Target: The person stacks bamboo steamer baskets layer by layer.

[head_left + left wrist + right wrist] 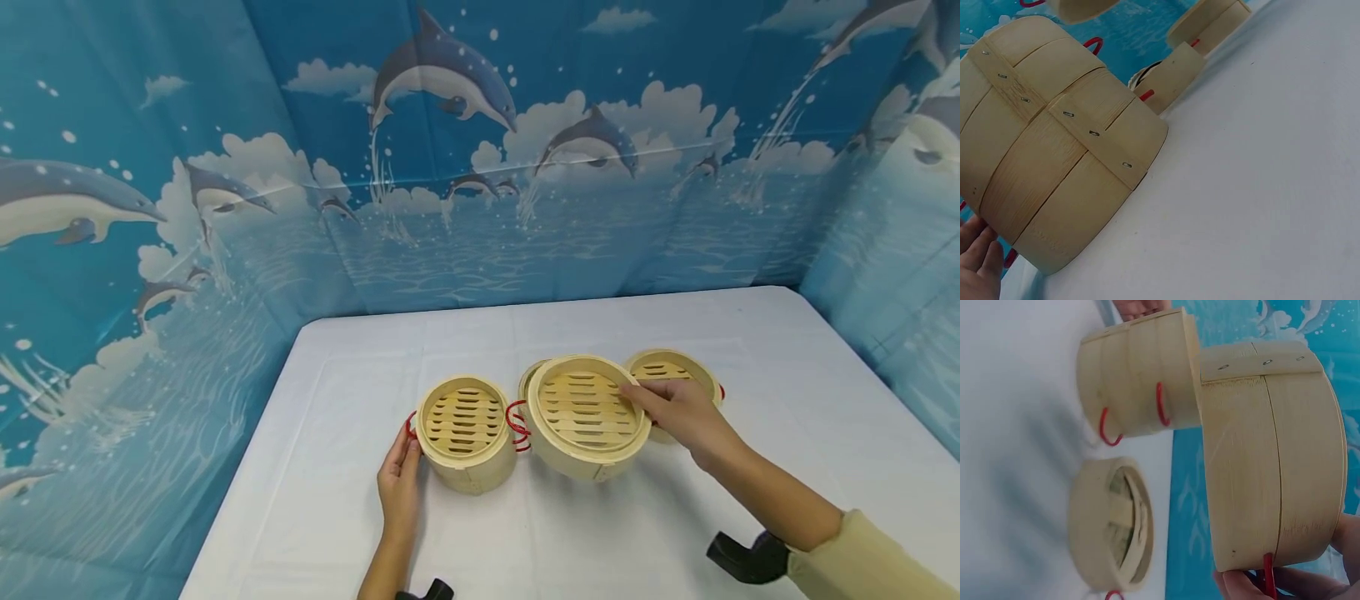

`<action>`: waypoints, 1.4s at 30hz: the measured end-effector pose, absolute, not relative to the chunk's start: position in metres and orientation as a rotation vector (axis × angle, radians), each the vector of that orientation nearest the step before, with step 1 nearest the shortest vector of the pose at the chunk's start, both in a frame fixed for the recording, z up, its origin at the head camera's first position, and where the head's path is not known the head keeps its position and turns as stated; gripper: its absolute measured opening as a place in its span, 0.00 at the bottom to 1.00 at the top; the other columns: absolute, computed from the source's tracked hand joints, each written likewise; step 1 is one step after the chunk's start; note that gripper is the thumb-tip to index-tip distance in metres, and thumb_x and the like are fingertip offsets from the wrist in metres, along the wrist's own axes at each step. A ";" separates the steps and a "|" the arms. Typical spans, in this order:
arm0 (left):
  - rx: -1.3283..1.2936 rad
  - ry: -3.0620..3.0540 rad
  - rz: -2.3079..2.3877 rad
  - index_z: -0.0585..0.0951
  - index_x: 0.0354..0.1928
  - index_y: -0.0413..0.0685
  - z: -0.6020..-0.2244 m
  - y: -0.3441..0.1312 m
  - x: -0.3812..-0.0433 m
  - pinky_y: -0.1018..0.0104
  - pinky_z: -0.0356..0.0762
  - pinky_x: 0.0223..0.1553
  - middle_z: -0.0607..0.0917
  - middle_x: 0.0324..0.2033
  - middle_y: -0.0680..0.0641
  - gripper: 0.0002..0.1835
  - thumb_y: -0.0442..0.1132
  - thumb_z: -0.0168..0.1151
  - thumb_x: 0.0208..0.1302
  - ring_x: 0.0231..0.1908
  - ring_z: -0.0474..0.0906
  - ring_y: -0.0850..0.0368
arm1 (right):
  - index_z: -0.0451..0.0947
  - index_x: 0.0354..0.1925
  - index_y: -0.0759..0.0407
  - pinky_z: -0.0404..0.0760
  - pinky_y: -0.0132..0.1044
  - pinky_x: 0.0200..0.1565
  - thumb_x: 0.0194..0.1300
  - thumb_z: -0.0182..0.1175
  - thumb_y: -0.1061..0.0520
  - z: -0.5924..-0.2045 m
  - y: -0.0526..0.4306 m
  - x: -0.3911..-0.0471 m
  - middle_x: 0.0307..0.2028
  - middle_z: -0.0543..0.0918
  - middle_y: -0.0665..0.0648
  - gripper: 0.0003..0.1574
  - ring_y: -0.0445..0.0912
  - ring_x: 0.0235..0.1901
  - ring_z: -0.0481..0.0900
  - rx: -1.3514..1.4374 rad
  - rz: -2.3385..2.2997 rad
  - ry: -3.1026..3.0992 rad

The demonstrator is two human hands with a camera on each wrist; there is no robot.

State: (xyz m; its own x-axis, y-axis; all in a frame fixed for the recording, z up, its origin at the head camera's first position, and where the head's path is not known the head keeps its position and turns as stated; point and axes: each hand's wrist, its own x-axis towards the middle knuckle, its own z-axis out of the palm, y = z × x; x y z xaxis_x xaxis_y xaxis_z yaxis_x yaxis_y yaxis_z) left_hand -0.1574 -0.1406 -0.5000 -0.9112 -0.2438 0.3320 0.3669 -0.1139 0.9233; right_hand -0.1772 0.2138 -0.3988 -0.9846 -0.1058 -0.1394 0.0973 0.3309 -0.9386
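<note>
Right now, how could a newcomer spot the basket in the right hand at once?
Start with the white table in front of the dolphin-printed backdrop. Over it, find the right hand. The round bamboo basket it grips, with a slatted base, is the only one held up in the air; the other baskets sit on the table, singly or stacked.

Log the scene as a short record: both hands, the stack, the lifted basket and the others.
Left hand: touches the stack's side by a red handle
Right hand: grips the lifted basket at its rim
Steamer stack: two tiers, on the white table
Lifted basket: above the table, slats visible inside
Middle basket: on the table, mostly hidden in head view
Right basket: partly behind the right hand
</note>
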 end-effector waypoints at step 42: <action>0.092 -1.808 -2.124 0.63 0.55 0.31 -0.498 -0.141 -0.155 0.73 0.67 0.46 0.70 0.50 0.39 0.23 0.37 0.50 0.59 0.47 0.69 0.61 | 0.78 0.33 0.63 0.79 0.36 0.28 0.47 0.63 0.49 -0.380 0.061 -0.192 0.26 0.79 0.56 0.20 0.42 0.24 0.77 0.204 -1.886 2.427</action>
State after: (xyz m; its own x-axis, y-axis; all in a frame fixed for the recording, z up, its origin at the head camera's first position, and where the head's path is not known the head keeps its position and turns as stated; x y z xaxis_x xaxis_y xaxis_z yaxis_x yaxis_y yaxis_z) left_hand -0.1548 -0.1413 -0.4983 -0.9369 -0.3032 0.1740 0.2202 -0.1252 0.9674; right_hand -0.1918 0.0607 -0.3796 -0.9894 0.0664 -0.1294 0.1417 0.2422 -0.9598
